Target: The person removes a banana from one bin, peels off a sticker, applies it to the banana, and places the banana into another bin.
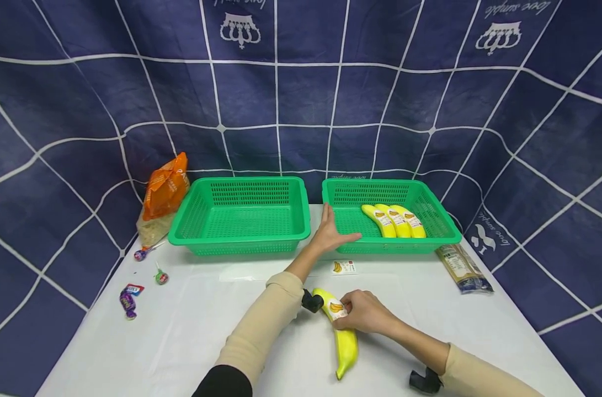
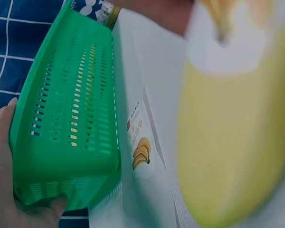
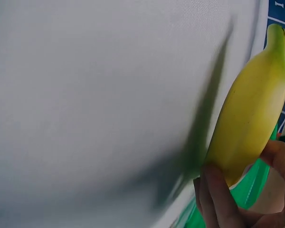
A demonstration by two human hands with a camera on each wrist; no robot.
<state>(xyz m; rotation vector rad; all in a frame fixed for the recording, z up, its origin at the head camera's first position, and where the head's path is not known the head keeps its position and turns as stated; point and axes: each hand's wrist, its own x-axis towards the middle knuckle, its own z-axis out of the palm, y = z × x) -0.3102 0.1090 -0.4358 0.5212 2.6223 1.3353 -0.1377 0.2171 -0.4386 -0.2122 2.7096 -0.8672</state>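
Observation:
My right hand (image 1: 364, 313) holds a yellow banana (image 1: 347, 353) above the white table, fingers on one side and thumb on the other. A white label with a banana picture (image 1: 337, 309) is on its skin; in the right wrist view the hand covers most of that label. My left hand (image 1: 328, 236) touches the near left corner of the right green basket (image 1: 395, 246), its fingers spread and fairly straight along the side and thumb reaching along the front. Three labelled bananas (image 1: 399, 220) lie side by side inside that basket.
A second green basket (image 1: 241, 246) stands to the left. A banana-picture label (image 1: 344, 267) lies before the right basket. Leftward are an orange bag (image 1: 166, 187), lollipops (image 1: 161, 277) and a purple-wrapped sweet (image 1: 127, 302). A flat packet (image 1: 464, 268) lies at the right.

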